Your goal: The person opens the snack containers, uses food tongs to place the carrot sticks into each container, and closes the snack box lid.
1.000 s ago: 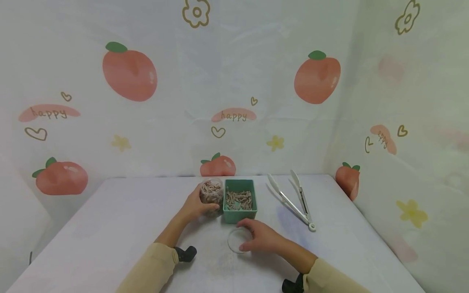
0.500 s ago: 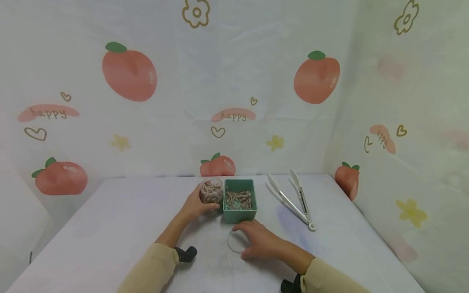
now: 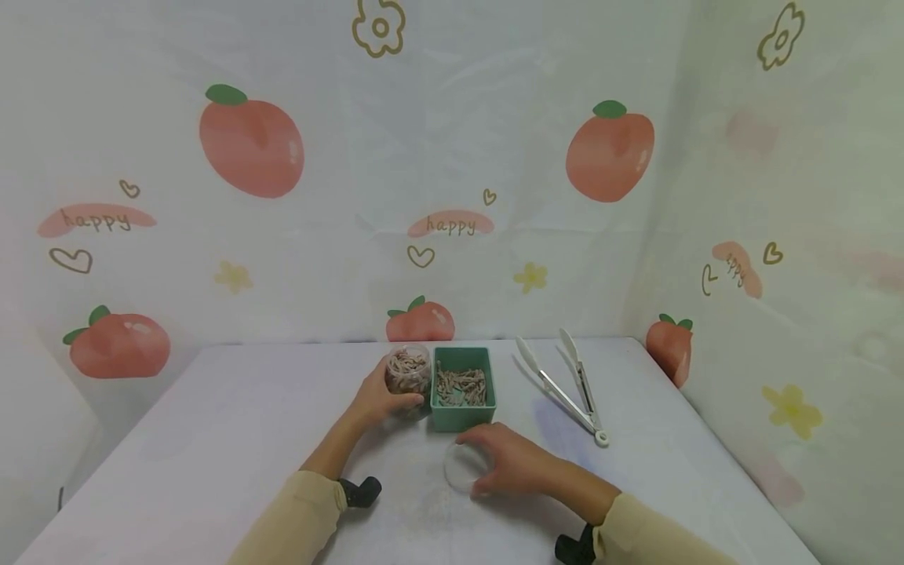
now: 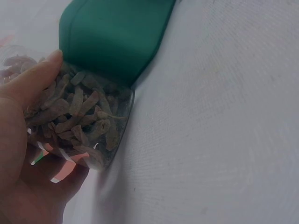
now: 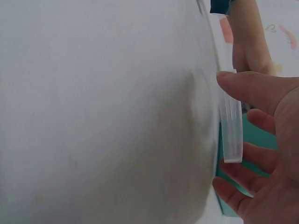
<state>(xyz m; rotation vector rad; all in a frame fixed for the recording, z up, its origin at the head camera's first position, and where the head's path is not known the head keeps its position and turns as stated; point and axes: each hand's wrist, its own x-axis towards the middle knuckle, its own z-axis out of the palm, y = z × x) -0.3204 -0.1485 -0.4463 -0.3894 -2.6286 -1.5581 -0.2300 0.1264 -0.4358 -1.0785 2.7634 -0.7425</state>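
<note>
My left hand [image 3: 379, 399] grips a clear plastic jar [image 3: 408, 370] full of small brownish dried pieces. In the left wrist view, the thumb lies along the near side of the jar [image 4: 79, 116] and fingers show beyond it. The jar stands uncapped, right beside a green rectangular box [image 3: 463, 418] that holds more of the dried pieces [image 3: 462, 387]. In front of the box, my right hand [image 3: 519, 463] holds a round clear lid [image 3: 452, 480] by its rim. The right wrist view shows the lid [image 5: 232, 130] edge-on, between thumb and fingers, close over the table.
White-tipped metal tongs [image 3: 568, 396] lie spread on the table to the right of the box. The white table [image 3: 233, 439] meets a fruit-patterned wall covering [image 3: 318, 259] at the back and on the right.
My right hand has shifted slightly; its fingers have come round the lid's rim, and the lid has moved a little to the right. The left hand and jar have stayed put.
</note>
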